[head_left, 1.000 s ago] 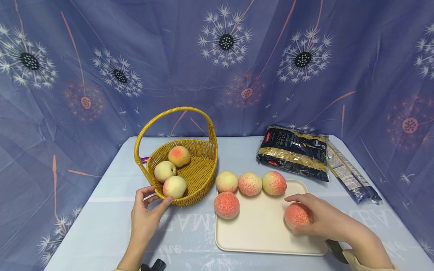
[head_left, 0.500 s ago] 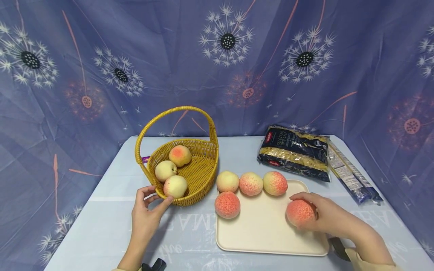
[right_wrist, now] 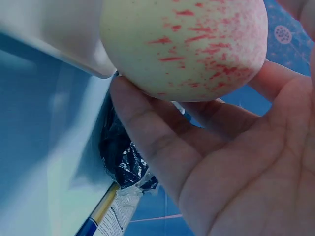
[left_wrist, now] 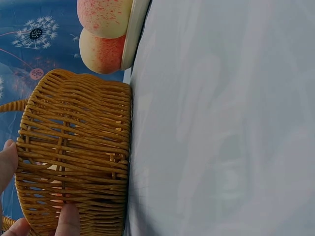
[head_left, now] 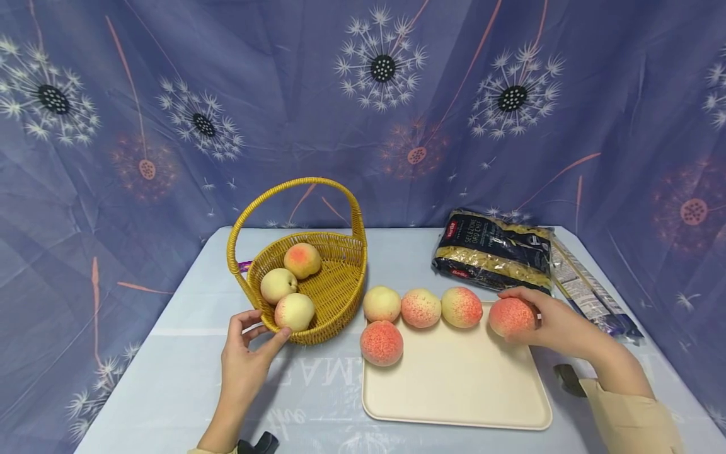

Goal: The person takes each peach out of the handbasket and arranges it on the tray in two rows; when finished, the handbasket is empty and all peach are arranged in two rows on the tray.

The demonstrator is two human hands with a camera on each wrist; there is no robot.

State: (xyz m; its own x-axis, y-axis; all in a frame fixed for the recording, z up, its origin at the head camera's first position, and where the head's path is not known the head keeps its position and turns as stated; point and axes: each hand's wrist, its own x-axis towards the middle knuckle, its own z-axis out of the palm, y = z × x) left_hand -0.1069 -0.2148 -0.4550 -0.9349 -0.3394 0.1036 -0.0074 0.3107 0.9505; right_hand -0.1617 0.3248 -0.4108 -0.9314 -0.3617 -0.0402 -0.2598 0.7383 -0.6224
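Note:
My right hand (head_left: pixel 558 325) grips a red peach (head_left: pixel 510 317) over the far right corner of a cream tray (head_left: pixel 454 384). Seen from the right wrist, the same peach (right_wrist: pixel 182 44) shows a pale side with red streaks, fingers curled beneath it. On the tray, three peaches line the far edge: a pale one (head_left: pixel 382 304), a speckled one (head_left: pixel 421 308) and a yellow-red one (head_left: pixel 462 307). Another red peach (head_left: pixel 382 343) sits near the left edge. My left hand (head_left: pixel 245 359) pinches the near-left rim of a wicker basket (head_left: pixel 337 284), which contains three peaches.
Behind the tray lies a black bag of pasta (head_left: pixel 493 249), with long narrow packets (head_left: pixel 592 290) to its right. A purple object (head_left: pixel 244 266) shows behind the basket's left side. A dandelion-print curtain (head_left: pixel 295 113) hangs behind the table.
My right hand has carried the red peach away from me, from the tray's right middle to its far right corner, in line with the far row. My left hand stays on the basket rim.

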